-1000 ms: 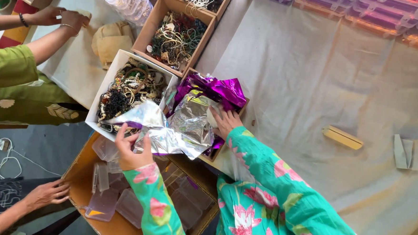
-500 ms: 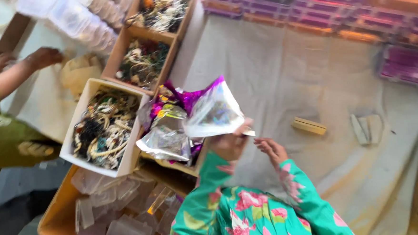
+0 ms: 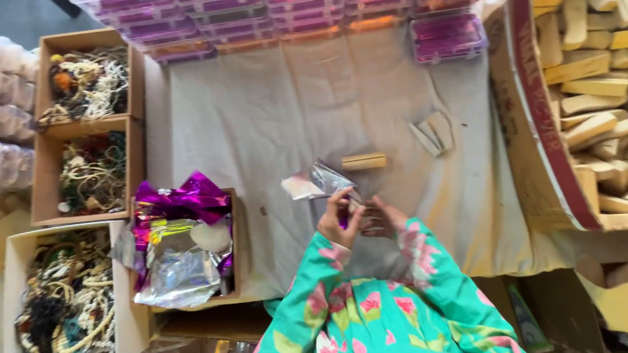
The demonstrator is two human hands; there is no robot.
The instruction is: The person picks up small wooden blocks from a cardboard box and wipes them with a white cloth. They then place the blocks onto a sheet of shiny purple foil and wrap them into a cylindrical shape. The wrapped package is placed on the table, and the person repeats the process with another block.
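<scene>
Silvery pouch (image 3: 319, 183), seemingly between hands (image 3: 361, 219).

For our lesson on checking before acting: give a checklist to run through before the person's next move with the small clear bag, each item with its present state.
1. Clear bag gripped by left hand: ok.
2. Right hand close to the bag: ok.
3. Bag mouth open: cannot tell.
4. Small wooden block lying free on the grey cloth: ok.
5. Box of foil bags beside the left arm: ok.

Pouch (image 3: 319, 183) left of wooden block (image 3: 363, 162)
</scene>
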